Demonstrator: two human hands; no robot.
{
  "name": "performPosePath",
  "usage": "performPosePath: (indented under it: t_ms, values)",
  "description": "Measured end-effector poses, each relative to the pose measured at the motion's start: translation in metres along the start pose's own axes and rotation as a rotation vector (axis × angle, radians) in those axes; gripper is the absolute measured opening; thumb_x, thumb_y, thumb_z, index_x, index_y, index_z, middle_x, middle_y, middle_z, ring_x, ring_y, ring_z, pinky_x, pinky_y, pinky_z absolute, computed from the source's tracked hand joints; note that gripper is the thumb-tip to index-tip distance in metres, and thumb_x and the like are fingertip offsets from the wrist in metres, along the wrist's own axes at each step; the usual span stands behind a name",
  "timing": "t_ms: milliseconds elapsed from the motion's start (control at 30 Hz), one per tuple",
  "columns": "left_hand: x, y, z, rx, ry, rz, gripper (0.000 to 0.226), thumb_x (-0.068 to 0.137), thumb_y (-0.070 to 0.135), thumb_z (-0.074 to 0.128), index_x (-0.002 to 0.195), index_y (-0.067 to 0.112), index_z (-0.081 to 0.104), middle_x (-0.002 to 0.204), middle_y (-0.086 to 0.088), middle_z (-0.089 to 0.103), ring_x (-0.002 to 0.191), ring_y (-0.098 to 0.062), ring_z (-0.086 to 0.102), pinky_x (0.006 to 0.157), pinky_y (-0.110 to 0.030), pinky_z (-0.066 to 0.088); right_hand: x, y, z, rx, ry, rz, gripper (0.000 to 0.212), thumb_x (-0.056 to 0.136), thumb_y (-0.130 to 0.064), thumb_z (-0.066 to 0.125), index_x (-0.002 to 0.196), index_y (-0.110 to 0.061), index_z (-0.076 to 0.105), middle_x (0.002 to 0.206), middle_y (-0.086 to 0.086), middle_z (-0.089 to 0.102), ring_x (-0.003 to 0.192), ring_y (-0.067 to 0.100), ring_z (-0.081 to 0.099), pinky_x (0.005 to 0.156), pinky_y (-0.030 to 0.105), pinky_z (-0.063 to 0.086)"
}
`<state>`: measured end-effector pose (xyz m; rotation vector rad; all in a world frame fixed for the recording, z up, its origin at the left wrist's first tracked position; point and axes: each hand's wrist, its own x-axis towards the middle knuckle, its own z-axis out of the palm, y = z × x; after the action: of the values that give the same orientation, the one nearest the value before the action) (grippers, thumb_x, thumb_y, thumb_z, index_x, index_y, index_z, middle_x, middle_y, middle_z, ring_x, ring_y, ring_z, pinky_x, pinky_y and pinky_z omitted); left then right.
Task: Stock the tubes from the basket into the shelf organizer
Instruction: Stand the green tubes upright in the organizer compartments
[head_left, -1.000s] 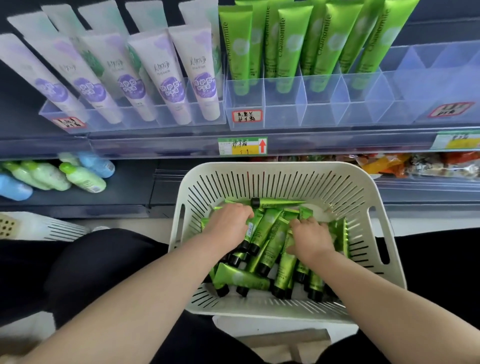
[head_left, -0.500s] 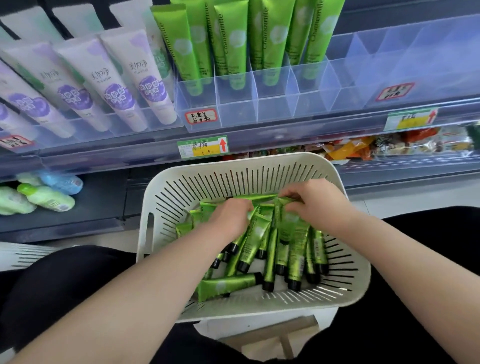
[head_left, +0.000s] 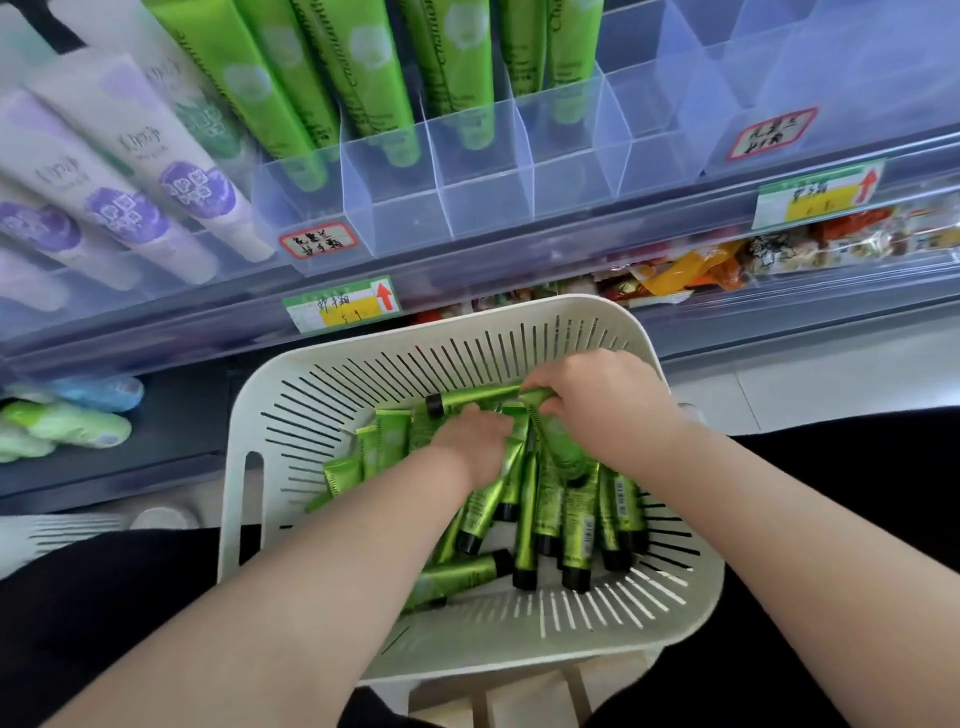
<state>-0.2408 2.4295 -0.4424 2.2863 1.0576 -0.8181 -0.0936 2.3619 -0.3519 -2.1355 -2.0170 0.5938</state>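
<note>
Fingers (head_left: 558, 384) of the right hand (head_left: 608, 400) are curled round one green tube (head_left: 478, 401) at the far side of the basket (head_left: 519, 644). The left hand (head_left: 475, 447) grips several tubes (head_left: 571, 519) in the pile at the basket centre. The shelf organizer (head_left: 483, 208) stands above and beyond the basket.

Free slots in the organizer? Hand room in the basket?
Free: organizer slots in front and right of shelved tubes; basket floor left of the pile and along its near wall. Crowded: basket middle, under left hand and right hand.
</note>
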Motion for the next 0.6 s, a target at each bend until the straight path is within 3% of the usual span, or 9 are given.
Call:
performPosePath:
  t_ms: [67, 133, 200, 267, 333, 400, 533, 600]
  values:
    - [0.002, 0.002, -0.002, 0.098, 0.023, 0.017, 0.034, 0.087, 0.010, 0.060, 0.120, 0.012, 0.053, 0.123, -0.009, 0.053, 0.112, -0.025, 0.042, 0.090, -0.036, 0.043, -0.001, -0.003, 0.000, -0.003, 0.015, -0.011, 0.026, 0.090, -0.024, 0.058, 0.114, -0.033, 0.061, 0.094, -0.002, 0.068, 0.086, 0.023, 0.063, 0.068, 0.029, 0.046]
    - [0.002, 0.004, -0.007, 0.205, 0.033, 0.007, 0.037, 0.084, 0.024, 0.070, 0.114, 0.010, 0.054, 0.116, -0.007, 0.052, 0.112, -0.026, 0.039, 0.088, -0.036, 0.041, -0.002, -0.005, 0.001, -0.029, 0.019, -0.013, 0.026, 0.089, -0.020, 0.058, 0.113, -0.031, 0.060, 0.092, -0.003, 0.068, 0.085, 0.023, 0.062, 0.066, 0.030, 0.045]
    - [0.001, 0.005, -0.009, 0.202, 0.032, -0.023, 0.049, 0.080, 0.030, 0.074, 0.121, 0.010, 0.054, 0.118, -0.008, 0.050, 0.116, -0.028, 0.038, 0.090, -0.036, 0.043, -0.002, -0.005, 0.002, -0.054, 0.008, -0.008, 0.027, 0.088, -0.015, 0.059, 0.112, -0.029, 0.060, 0.090, -0.004, 0.066, 0.084, 0.022, 0.061, 0.065, 0.029, 0.043]
    - [-0.005, 0.004, -0.011, 0.072, 0.062, -0.066, 0.049, 0.083, 0.022, 0.071, 0.127, 0.012, 0.052, 0.121, -0.008, 0.051, 0.116, -0.027, 0.045, 0.089, -0.035, 0.047, -0.001, -0.005, 0.001, -0.055, -0.007, 0.000, 0.027, 0.088, -0.014, 0.058, 0.111, -0.028, 0.059, 0.088, -0.004, 0.064, 0.082, 0.022, 0.060, 0.063, 0.029, 0.043]
    - [-0.016, 0.002, -0.012, -0.064, 0.080, -0.108, 0.043, 0.085, 0.012, 0.066, 0.125, 0.013, 0.050, 0.110, -0.005, 0.056, 0.098, -0.023, 0.058, 0.074, -0.032, 0.051, 0.000, -0.006, 0.001, -0.044, -0.024, 0.002, 0.025, 0.090, -0.015, 0.057, 0.112, -0.028, 0.058, 0.088, -0.003, 0.063, 0.081, 0.023, 0.059, 0.062, 0.030, 0.043]
    - [-0.030, -0.002, -0.010, -0.170, 0.093, -0.145, 0.038, 0.087, 0.010, 0.063, 0.121, 0.015, 0.047, 0.094, -0.001, 0.058, 0.077, -0.017, 0.059, 0.058, -0.029, 0.047, -0.001, -0.008, 0.002, -0.035, -0.034, -0.002, 0.023, 0.091, -0.019, 0.056, 0.112, -0.029, 0.058, 0.089, -0.003, 0.064, 0.081, 0.022, 0.060, 0.062, 0.030, 0.043]
    - [-0.061, -0.016, -0.008, -0.258, 0.221, -0.108, 0.033, 0.087, 0.015, 0.066, 0.117, 0.017, 0.051, 0.109, -0.008, 0.063, 0.088, -0.021, 0.058, 0.074, -0.034, 0.050, -0.010, -0.015, 0.002, -0.052, -0.025, -0.033, 0.024, 0.092, -0.023, 0.057, 0.114, -0.033, 0.057, 0.093, -0.006, 0.066, 0.076, 0.015, 0.056, 0.061, 0.026, 0.039]
    - [-0.077, -0.021, -0.012, -0.301, 0.321, -0.070, 0.030, 0.088, 0.017, 0.067, 0.115, 0.019, 0.054, 0.107, -0.006, 0.063, 0.089, -0.022, 0.061, 0.077, -0.037, 0.052, -0.015, -0.019, -0.001, -0.059, 0.014, -0.050, 0.022, 0.092, -0.026, 0.057, 0.112, -0.033, 0.057, 0.095, -0.008, 0.067, 0.073, 0.013, 0.054, 0.060, 0.025, 0.039]
